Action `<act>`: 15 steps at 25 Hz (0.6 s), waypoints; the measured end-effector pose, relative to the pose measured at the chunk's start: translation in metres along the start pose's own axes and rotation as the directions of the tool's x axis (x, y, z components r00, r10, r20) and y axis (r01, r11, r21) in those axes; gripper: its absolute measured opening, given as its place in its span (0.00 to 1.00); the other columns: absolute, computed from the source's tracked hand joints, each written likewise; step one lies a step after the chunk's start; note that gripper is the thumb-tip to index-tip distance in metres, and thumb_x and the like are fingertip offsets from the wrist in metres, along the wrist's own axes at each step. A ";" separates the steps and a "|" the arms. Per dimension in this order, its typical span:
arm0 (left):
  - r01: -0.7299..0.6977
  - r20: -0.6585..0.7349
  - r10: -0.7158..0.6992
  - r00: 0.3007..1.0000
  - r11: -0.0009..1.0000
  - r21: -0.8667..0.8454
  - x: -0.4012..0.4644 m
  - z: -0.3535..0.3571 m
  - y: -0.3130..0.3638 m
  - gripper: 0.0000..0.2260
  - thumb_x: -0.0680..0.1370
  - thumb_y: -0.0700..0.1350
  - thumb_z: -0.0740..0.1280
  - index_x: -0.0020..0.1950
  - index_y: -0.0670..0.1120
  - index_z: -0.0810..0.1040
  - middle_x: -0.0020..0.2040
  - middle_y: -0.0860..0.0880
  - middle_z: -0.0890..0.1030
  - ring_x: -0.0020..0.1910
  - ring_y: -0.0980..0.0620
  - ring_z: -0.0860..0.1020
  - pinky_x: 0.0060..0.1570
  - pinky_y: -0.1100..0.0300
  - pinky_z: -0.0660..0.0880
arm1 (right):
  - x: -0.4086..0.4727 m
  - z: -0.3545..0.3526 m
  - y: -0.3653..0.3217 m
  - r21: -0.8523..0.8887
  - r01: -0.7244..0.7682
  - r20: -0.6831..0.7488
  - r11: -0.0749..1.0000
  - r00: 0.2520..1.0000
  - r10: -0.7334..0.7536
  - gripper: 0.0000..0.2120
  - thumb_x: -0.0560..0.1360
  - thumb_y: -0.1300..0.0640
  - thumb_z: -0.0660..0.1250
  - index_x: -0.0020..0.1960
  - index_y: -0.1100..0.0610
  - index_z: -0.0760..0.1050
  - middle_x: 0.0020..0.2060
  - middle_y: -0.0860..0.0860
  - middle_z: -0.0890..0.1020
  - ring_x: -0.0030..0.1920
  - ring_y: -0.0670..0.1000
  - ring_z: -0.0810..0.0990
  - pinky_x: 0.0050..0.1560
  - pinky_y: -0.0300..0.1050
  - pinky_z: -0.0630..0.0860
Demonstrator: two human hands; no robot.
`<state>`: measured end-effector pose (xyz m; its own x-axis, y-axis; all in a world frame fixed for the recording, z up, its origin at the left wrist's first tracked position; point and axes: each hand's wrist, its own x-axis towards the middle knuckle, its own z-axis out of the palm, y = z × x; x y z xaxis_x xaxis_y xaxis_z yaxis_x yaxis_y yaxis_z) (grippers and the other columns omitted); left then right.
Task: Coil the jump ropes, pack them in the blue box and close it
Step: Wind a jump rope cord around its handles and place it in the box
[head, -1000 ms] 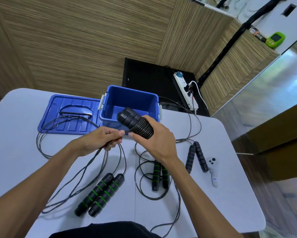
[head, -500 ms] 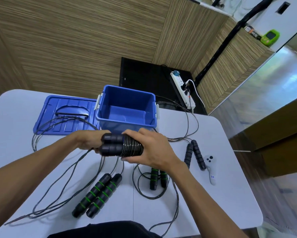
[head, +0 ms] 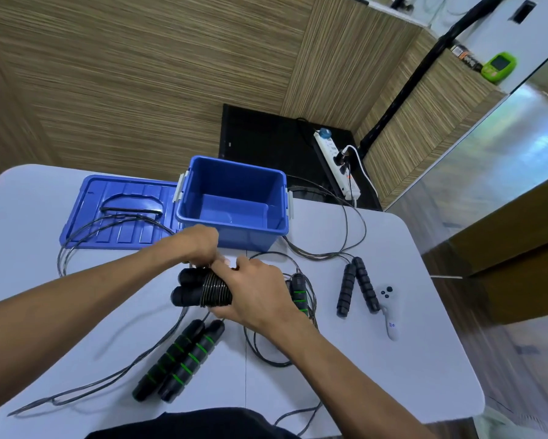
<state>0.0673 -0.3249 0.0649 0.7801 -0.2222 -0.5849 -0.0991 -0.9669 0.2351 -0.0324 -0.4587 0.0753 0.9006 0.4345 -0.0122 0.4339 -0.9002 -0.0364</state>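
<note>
My right hand (head: 260, 293) grips coiled rope bundle (head: 203, 291); my left hand (head: 200, 245) pinches cord beside it, near blue box (head: 231, 229) front wall.

Both bare forearms reach forward and meet. The right hand (head: 257, 293) curls in a closed grip; the left hand (head: 201, 245), knuckles up, pinches just beyond it.
</note>
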 end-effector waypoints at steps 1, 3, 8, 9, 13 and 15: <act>0.015 -0.025 -0.017 1.000 0.999 -0.051 0.000 0.000 0.002 0.21 0.76 0.52 0.69 0.30 0.43 0.65 0.28 0.47 0.69 0.28 0.49 0.68 0.26 0.59 0.65 | 0.001 0.001 -0.002 -0.027 -0.008 -0.011 1.000 1.000 0.007 0.31 0.70 0.42 0.71 0.69 0.52 0.69 0.48 0.56 0.78 0.47 0.60 0.78 0.37 0.49 0.65; 0.023 -0.076 -0.035 0.996 0.989 -0.148 0.000 -0.001 0.005 0.19 0.75 0.52 0.70 0.32 0.43 0.67 0.29 0.46 0.71 0.29 0.48 0.71 0.28 0.59 0.68 | 0.003 0.006 -0.006 -0.080 -0.057 -0.009 0.995 0.998 0.056 0.32 0.72 0.43 0.71 0.71 0.53 0.66 0.51 0.57 0.78 0.49 0.60 0.78 0.38 0.49 0.64; -0.031 -0.260 -0.014 0.966 0.985 -0.168 -0.014 -0.010 0.012 0.12 0.79 0.50 0.66 0.44 0.40 0.77 0.41 0.42 0.78 0.40 0.44 0.76 0.38 0.55 0.72 | 0.015 0.011 -0.007 -0.027 -0.279 0.010 0.960 0.960 0.280 0.35 0.72 0.43 0.72 0.74 0.52 0.63 0.52 0.57 0.76 0.50 0.59 0.78 0.38 0.48 0.65; -0.046 -0.288 -0.001 0.958 0.987 -0.156 -0.018 -0.010 0.014 0.12 0.79 0.48 0.64 0.45 0.40 0.77 0.42 0.41 0.79 0.40 0.43 0.77 0.38 0.55 0.73 | 0.018 0.010 -0.003 -0.001 -0.306 0.034 0.952 0.951 0.306 0.34 0.72 0.42 0.72 0.72 0.51 0.64 0.53 0.57 0.76 0.50 0.60 0.78 0.39 0.48 0.65; -0.047 -0.355 -0.020 0.935 0.983 -0.178 -0.031 -0.009 0.013 0.11 0.79 0.46 0.64 0.48 0.38 0.79 0.45 0.39 0.80 0.43 0.41 0.80 0.39 0.53 0.75 | 0.027 0.011 0.004 -0.002 -0.357 0.011 0.934 0.934 0.357 0.29 0.71 0.40 0.72 0.65 0.51 0.67 0.53 0.57 0.76 0.48 0.59 0.78 0.38 0.48 0.65; -0.047 -0.392 -0.029 0.920 0.982 -0.183 -0.038 -0.011 0.011 0.10 0.79 0.46 0.65 0.47 0.39 0.79 0.44 0.40 0.81 0.43 0.42 0.80 0.38 0.54 0.74 | 0.029 0.012 0.006 0.009 -0.366 0.007 0.930 0.930 0.366 0.28 0.71 0.39 0.72 0.64 0.51 0.68 0.52 0.57 0.76 0.46 0.59 0.78 0.37 0.48 0.64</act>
<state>0.0433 -0.3259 0.0981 0.9622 -0.1272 -0.2408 -0.0209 -0.9161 0.4005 -0.0041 -0.4517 0.0623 0.9967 0.0748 -0.0315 0.0735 -0.9965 -0.0386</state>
